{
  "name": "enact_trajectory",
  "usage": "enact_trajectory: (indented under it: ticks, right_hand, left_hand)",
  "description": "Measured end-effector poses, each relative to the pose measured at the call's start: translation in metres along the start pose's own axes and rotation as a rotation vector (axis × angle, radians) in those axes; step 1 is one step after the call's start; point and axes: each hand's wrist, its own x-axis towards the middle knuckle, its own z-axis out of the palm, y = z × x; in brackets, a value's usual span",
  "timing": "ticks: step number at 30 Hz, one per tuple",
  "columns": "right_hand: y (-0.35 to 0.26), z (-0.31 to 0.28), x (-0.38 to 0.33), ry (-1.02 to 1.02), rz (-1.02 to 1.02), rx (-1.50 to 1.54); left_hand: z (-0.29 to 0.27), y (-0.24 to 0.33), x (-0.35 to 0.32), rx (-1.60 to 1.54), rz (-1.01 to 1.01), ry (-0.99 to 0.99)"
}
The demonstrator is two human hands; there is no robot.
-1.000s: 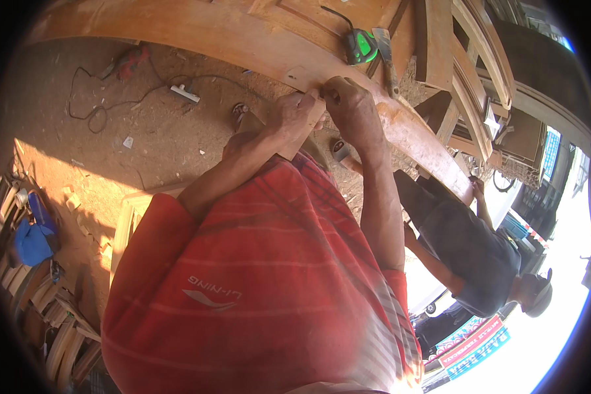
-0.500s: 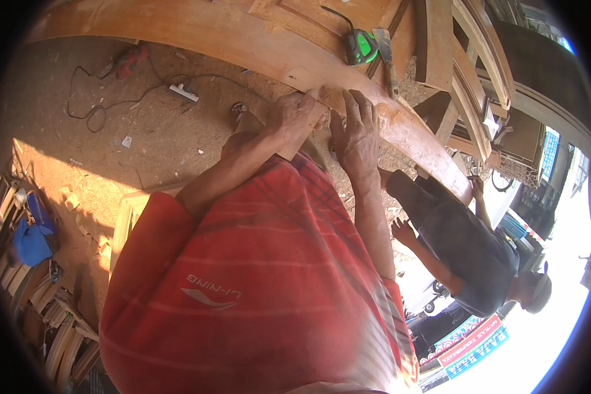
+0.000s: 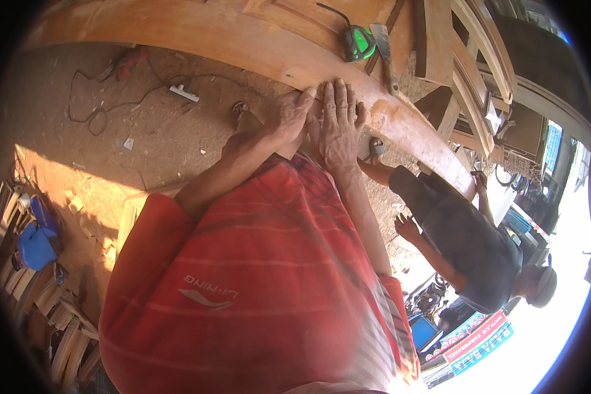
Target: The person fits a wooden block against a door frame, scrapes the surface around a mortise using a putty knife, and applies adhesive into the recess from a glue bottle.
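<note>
Right hand (image 3: 338, 128) now lies flat, fingers spread, on the door (image 3: 256, 49); left hand (image 3: 287, 118) at 9 o'clock presses beside it, both gripping nothing.

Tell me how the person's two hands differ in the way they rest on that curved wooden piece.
The right hand lies flat, fingers spread and pointing across the curved wooden piece; the left hand is more bunched, its fingers angled toward the right hand. The right hand shows its whole back to the camera; the left hand is seen more from the side. The left forearm comes in at a slant, the right one runs nearly straight up. Both are bare, side by side, pressing on the same edge.
</note>
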Motion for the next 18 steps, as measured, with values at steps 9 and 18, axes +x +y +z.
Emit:
enact_trajectory:
  ticks: [9, 18]
  right_hand:
    - [-0.013, 0.012, -0.008, 0.065, 0.053, 0.050]
    - [-0.007, 0.010, -0.011, 0.112, 0.119, 0.073]
  left_hand:
    - [0.006, -0.029, 0.009, 0.017, 0.038, -0.078]
    - [-0.009, 0.009, 0.001, 0.066, -0.074, -0.120]
